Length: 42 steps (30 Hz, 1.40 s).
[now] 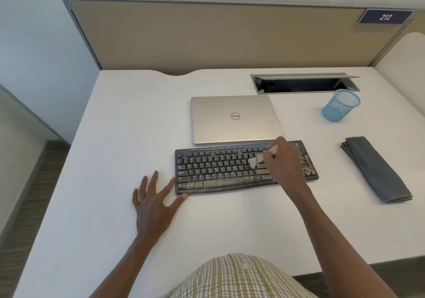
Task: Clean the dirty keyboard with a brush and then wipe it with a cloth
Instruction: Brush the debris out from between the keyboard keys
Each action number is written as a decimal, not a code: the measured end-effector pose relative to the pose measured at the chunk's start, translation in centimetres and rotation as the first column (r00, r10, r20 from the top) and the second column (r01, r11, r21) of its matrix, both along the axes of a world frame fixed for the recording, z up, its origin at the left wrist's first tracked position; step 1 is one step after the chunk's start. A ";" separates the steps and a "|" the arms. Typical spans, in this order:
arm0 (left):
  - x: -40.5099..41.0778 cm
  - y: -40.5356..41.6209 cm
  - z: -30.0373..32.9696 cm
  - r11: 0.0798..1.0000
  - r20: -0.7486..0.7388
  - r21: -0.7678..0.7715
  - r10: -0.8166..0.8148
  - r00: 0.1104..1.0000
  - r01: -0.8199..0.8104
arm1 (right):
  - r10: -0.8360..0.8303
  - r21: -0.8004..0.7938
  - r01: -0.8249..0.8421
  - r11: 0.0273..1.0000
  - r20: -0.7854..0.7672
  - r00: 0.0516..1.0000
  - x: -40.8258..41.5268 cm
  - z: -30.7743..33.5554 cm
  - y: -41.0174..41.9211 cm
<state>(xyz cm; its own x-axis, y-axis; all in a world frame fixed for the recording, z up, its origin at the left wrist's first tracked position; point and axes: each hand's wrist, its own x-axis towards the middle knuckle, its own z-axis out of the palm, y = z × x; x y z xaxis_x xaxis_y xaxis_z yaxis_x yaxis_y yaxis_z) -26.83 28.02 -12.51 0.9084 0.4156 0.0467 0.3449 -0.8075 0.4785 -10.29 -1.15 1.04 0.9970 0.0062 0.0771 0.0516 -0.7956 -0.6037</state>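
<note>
A black keyboard [220,169] lies in the middle of the white desk, with sandy dirt along its bottom row, front edge and right-hand keys. My right hand [285,162] grips a small pale brush [257,159], whose bristles touch the keys right of centre. My left hand [154,201] rests flat on the desk with fingers spread, its thumb and forefinger touching the keyboard's left front corner. A folded grey cloth [377,171] lies on the desk to the right, apart from both hands.
A closed silver laptop [234,118] sits right behind the keyboard. A blue mesh pen cup [340,106] stands at the back right, near an open cable slot [303,83]. A beige partition [207,35] walls the desk's far edge.
</note>
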 end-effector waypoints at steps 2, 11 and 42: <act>0.0 0.0 0.0 1.000 -0.002 0.003 -0.001 1.000 0.001 | 0.043 0.025 -0.043 0.999 0.004 0.999 -0.2 -0.1 0.2; 0.1 0.1 0.0 1.000 -0.011 0.004 0.000 1.000 0.000 | 0.376 -0.140 -0.377 0.915 -0.038 0.926 0.0 -1.1 -0.3; 0.0 0.2 0.0 1.000 -0.015 -0.004 -0.003 1.000 0.003 | 0.000 -0.027 0.003 1.000 0.100 0.995 -0.6 -0.7 -0.2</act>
<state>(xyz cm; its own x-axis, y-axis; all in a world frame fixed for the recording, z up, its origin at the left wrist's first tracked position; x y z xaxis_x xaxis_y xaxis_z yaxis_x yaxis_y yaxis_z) -26.82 28.21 -12.53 0.9103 0.4127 0.0312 0.3495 -0.8068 0.4765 -10.88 -1.38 0.37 0.9844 0.0085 0.1759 0.1095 -0.8116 -0.5738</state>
